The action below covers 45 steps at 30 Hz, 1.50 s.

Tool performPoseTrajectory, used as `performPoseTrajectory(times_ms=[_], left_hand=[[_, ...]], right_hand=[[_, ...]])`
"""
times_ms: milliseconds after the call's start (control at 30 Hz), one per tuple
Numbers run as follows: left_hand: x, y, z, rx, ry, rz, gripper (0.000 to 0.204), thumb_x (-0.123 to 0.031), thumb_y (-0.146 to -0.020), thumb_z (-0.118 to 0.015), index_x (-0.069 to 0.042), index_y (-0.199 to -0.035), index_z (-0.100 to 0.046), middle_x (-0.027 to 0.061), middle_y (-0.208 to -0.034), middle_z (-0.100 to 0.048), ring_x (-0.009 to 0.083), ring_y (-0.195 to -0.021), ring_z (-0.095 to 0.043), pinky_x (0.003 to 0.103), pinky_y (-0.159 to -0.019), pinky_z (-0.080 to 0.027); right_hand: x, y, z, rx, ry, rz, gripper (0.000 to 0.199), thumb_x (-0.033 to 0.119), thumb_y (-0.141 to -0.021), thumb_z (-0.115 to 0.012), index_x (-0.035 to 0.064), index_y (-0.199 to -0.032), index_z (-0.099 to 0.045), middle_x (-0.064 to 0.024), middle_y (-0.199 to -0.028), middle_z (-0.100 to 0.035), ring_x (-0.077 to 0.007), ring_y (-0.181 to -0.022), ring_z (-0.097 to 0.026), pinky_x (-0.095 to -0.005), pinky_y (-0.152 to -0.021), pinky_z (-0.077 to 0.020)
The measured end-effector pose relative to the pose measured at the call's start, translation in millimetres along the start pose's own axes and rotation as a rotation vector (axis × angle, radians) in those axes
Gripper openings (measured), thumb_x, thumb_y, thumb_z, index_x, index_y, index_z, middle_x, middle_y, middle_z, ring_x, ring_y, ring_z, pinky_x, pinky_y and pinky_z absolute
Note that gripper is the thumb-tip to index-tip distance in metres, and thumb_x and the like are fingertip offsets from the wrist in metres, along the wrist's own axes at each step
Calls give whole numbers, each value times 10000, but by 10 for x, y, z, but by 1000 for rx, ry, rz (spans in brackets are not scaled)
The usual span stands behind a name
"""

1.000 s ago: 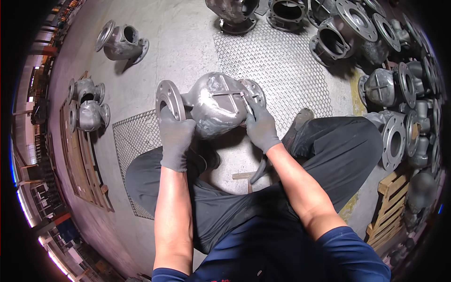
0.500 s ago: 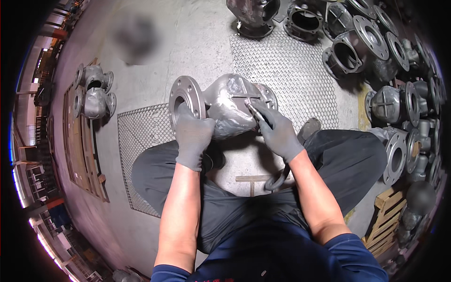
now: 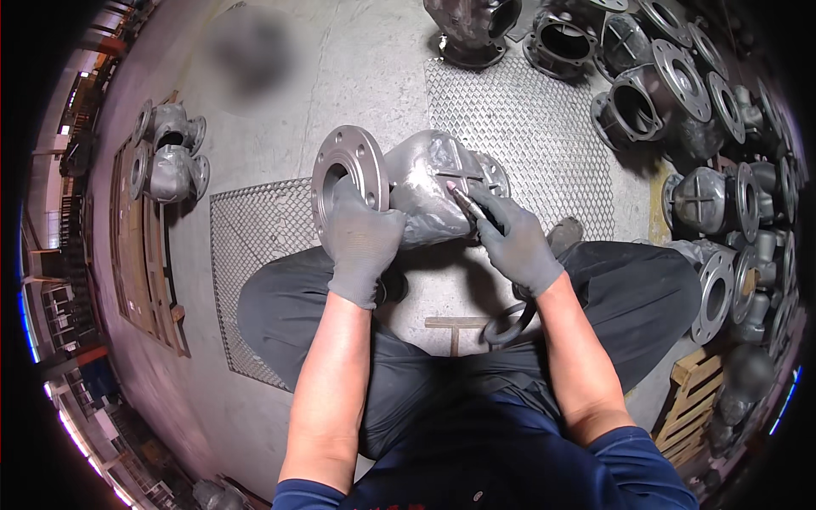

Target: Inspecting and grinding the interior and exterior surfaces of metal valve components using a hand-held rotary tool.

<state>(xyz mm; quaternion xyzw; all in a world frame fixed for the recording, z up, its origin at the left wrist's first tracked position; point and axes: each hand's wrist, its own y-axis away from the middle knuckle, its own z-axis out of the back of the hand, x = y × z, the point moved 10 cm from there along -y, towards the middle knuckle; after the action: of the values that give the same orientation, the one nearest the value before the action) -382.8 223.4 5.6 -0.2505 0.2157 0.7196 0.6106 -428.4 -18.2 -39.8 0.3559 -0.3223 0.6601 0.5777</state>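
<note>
A grey cast-metal valve body [image 3: 416, 212] lies in front of me between my knees, its raised cross rib facing up. My gloved left hand [image 3: 364, 242] is closed on the round bolt-holed flange [image 3: 374, 161] at its left end, with fingers inside the bore and the thumb outside. In my gloved right hand [image 3: 520, 246] is a slim pencil-type grinder [image 3: 466, 204], its pinkish tip at the body's surface beside the rib. I cannot tell whether the tip touches. Part of the far-end flange [image 3: 495, 174] shows behind the body.
More flanged castings [image 3: 701, 200] crowd the right side and upper right. Two castings [image 3: 172, 174] rest by a wooden pallet [image 3: 149, 272] on the left. Diamond-patterned metal plates [image 3: 527, 110] lie on the floor. A dark hose [image 3: 510, 333] curls below my right wrist.
The valve body has turned a little, so its left flange faces me more. Both hands have shifted slightly right with it, the left still gripping the flange and the right the grinder.
</note>
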Motion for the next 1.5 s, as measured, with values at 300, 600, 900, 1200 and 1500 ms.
performPoseTrajectory(times_ms=[300, 600, 900, 1200, 1500], left_hand=[[-33, 140, -34, 3, 0, 100, 430, -111, -756, -734, 38, -1143, -621, 222, -1050, -698, 395, -970, -698, 489, -880, -544], [-77, 139, -43, -6, 55, 71, 470, -116, -757, -753, 44, -1179, -625, 214, -1040, -712, 378, -951, -705, 479, -878, -548], [46, 136, -39, -19, 83, 62, 454, -116, -769, -751, 54, -1169, -620, 206, -1020, -717, 352, -921, -706, 453, -848, -552], [98, -81, 7, -24, 136, 86, 287, -63, -786, -703, 65, -1042, -686, 176, -945, -729, 256, -816, -704, 386, -761, -550], [117, -90, 78, -39, 204, 255, 530, -229, -767, -800, 129, -1118, -627, 263, -972, -739, 381, -893, -741, 462, -820, -566]], right_hand=[[454, -179, -43, 95, -24, -23, 492, 86, -989, -623, 62, -1479, -588, -244, -1308, -698, -428, -1163, -702, -444, -997, -556], [543, -477, -46, 228, 162, -112, 501, 120, -895, -601, 26, -1385, -647, -322, -1086, -723, -485, -1084, -695, -525, -968, -548], [457, -191, 16, 150, 34, -100, 477, 116, -952, -591, 0, -1414, -626, -307, -1127, -730, -467, -1055, -712, -493, -960, -563], [-239, 487, -78, 39, -254, -385, 537, 182, -992, -624, 2, -1494, -562, -290, -1353, -682, -427, -1236, -685, -436, -1076, -522], [-42, 75, -34, 49, -165, -234, 514, 144, -966, -576, 5, -1461, -585, -298, -1335, -673, -473, -1232, -647, -485, -1091, -508]])
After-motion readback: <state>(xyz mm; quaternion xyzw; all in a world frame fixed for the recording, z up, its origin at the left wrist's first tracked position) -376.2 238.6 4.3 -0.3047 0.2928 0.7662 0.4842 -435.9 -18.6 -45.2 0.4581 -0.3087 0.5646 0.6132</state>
